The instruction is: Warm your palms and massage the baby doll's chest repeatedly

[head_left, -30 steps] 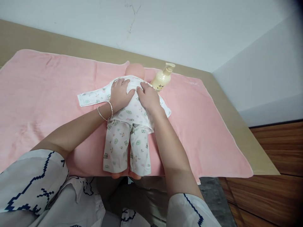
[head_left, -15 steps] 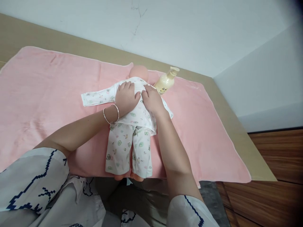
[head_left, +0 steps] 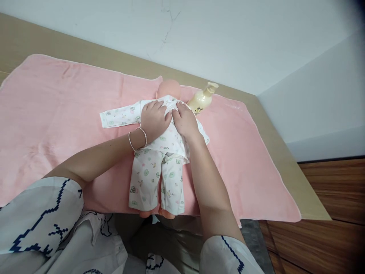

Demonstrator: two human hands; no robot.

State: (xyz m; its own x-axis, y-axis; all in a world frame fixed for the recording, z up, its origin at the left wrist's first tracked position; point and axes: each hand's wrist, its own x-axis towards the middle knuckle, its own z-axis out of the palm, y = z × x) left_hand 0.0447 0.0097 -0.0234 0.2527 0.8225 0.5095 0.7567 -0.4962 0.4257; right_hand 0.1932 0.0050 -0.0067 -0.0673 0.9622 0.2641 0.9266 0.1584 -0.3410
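Observation:
A baby doll [head_left: 169, 88] in a white printed top [head_left: 167, 141] and matching trousers [head_left: 145, 179] lies stretched out, its smooth head away from me and no face showing. My left hand [head_left: 154, 120] rests on the left of the doll's upper body, fingers extended and thumb spread inward. On the right side, my right hand [head_left: 185, 120] lies on the top as well, its fingers stretched toward the neck. Both thumbs almost meet at the middle. One long sleeve [head_left: 121, 117] reaches out to the left; the other is partly hidden by my right arm.
Beside the doll's head, a pale yellow pump bottle [head_left: 201, 101] lies tilted on a pink blanket [head_left: 242, 160]. The blanket covers much of a light wooden table [head_left: 308, 198]. A white wall [head_left: 228, 45] borders its far side, and brown wooden panels [head_left: 327, 236] stand at the right.
Both hands stay on the doll's upper body; the left has shifted slightly inward. Small creases now gather in the fabric near the neck. The whole view has moved a little.

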